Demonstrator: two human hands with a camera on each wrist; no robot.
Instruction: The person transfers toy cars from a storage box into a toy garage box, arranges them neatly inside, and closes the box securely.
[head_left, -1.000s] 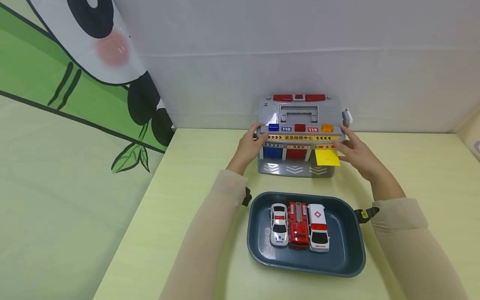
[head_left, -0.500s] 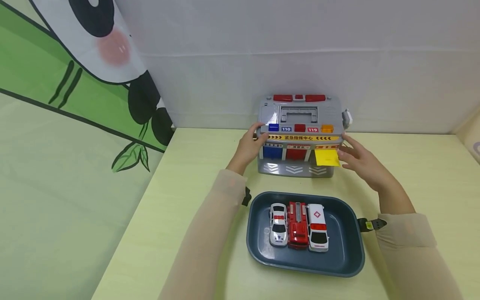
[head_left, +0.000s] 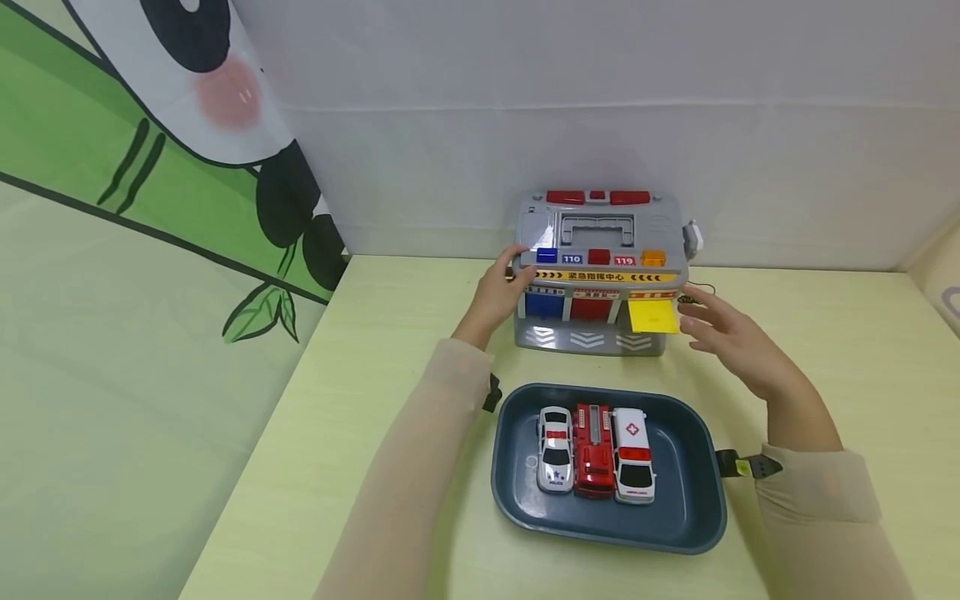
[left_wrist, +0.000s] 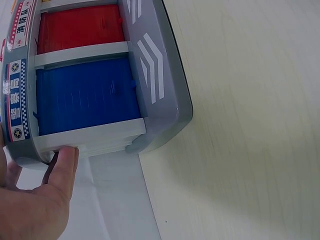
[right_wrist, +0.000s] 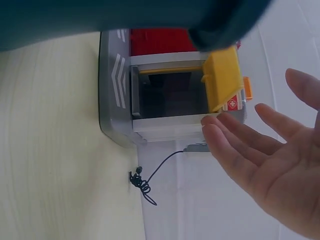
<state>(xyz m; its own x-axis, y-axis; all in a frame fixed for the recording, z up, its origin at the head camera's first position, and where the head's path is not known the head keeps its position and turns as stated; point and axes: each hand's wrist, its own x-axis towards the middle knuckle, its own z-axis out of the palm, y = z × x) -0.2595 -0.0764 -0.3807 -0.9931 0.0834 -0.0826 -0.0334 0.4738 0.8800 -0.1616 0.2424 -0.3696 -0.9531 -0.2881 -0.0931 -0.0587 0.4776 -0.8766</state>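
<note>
A grey toy rescue station (head_left: 598, 229) stands against the back cloth, with a blue door (left_wrist: 90, 92), a red door (left_wrist: 81, 29) and a yellow door (head_left: 652, 317). The yellow door is swung up, and the right wrist view shows a dark bay (right_wrist: 170, 95) behind it. My left hand (head_left: 495, 300) grips the station's left side at its upper front edge. Off the station's right side, near the yellow door, my right hand (head_left: 731, 342) is held with fingers spread and nothing in them.
In front of the station a dark blue tray (head_left: 690, 533) holds a police car (head_left: 556, 450), a red fire truck (head_left: 594, 454) and a white ambulance (head_left: 634, 458). A thin black cord (right_wrist: 145, 187) lies coiled at the station's right side. White cloth (head_left: 450, 175) hangs behind.
My right hand has left the station's right edge and drawn back to the right and slightly nearer. The black cord has come into sight. My left hand keeps its hold, and the yellow door stays raised.
</note>
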